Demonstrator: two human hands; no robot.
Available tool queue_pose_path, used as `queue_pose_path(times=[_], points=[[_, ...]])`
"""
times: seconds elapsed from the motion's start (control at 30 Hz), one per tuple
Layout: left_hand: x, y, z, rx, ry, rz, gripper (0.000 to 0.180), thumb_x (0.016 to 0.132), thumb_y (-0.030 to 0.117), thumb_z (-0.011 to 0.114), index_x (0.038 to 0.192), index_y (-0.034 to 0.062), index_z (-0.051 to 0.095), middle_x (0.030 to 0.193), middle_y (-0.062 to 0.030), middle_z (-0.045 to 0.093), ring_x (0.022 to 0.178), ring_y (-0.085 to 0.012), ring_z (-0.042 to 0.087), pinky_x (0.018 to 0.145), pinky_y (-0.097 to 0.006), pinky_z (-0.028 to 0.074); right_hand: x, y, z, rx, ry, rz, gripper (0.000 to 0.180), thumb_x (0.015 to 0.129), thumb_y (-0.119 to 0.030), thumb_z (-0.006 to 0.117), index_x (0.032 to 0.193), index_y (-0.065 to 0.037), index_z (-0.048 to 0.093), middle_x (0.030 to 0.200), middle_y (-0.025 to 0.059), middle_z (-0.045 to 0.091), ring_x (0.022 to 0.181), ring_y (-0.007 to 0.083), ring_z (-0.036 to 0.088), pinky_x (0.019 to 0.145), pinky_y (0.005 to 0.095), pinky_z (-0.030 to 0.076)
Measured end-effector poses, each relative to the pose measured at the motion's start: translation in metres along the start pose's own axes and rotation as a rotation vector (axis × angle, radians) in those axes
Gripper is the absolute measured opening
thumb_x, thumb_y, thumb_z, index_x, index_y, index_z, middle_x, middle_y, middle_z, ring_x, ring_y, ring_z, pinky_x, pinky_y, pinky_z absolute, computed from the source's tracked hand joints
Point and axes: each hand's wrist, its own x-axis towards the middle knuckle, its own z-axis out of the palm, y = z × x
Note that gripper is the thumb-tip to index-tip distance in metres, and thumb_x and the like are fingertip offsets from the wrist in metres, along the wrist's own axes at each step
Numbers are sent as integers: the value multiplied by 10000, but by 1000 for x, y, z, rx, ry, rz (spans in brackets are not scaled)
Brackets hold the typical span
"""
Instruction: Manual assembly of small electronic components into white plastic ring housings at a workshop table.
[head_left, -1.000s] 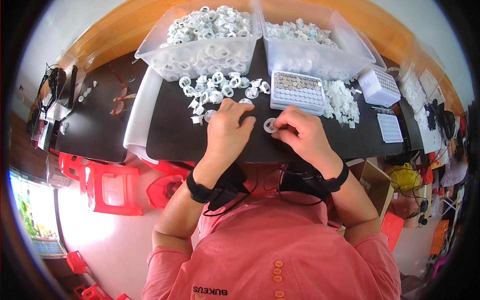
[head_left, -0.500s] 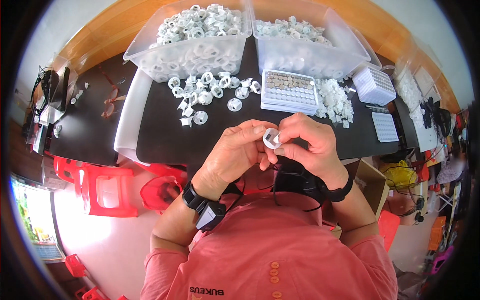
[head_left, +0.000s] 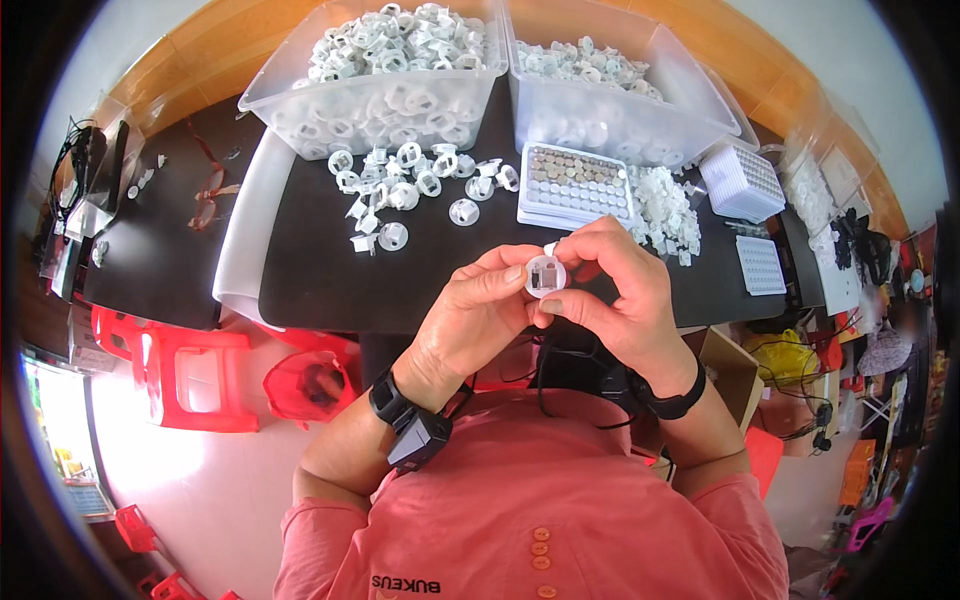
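Observation:
Both my hands hold one small round white plastic part [head_left: 545, 275] above the near edge of the black table [head_left: 320, 275]. My left hand [head_left: 470, 320] pinches its left side with thumb and forefinger. My right hand [head_left: 615, 290] grips its right side, and a small white piece shows at its fingertips. A flat tray of small round metal discs [head_left: 578, 183] lies just beyond my hands. Loose white round parts [head_left: 405, 185] are scattered on the table to the far left of it.
Two clear bins of white plastic parts [head_left: 385, 70] [head_left: 600, 85] stand at the back. A heap of white pieces [head_left: 668, 210] and white gridded trays [head_left: 740, 180] lie at the right. Red plastic stools [head_left: 190, 365] stand on the floor at the left.
My hands have lifted the white part off the table and drawn it toward me. It is now turned with its open face up toward the camera.

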Motion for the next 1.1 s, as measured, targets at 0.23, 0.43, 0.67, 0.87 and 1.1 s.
queue_pose_path(times=[0.23,0.43,0.67,0.87,1.1], points=[[5,-2,-2,98,48,43,246,946,70,677,1185,9,678,1092,-125,693,935,-222,670,757,-341,554,-2,4,-7,21,18,77,252,824,32,757,1044,-20,646,924,62,607,788,146,661,676,279,551],[20,-1,0,153,85,-10,270,946,81,664,1208,17,656,1087,-144,685,907,-246,687,705,-326,550,33,64,-75,-448,164,322,114,874,-126,704,927,-30,673,755,124,666,702,232,653,665,337,494],[22,-2,0,132,81,-36,264,952,65,635,1207,-1,653,1080,-153,684,911,-254,694,695,-330,567,64,71,-67,-636,-32,405,121,860,-180,680,939,-93,711,765,140,686,730,315,669,675,409,492],[22,-2,-2,137,72,-55,269,949,71,637,1206,-6,656,1083,-165,686,901,-260,699,679,-332,577,72,81,-65,-725,-117,389,118,841,-173,674,929,-111,720,752,146,688,736,339,670,677,436,492],[19,-3,-1,139,61,-46,266,954,79,636,1206,-5,656,1081,-168,691,900,-262,702,681,-336,576,76,79,-69,-597,-172,456,112,820,-146,694,922,-101,707,765,145,692,729,336,669,677,421,496]])
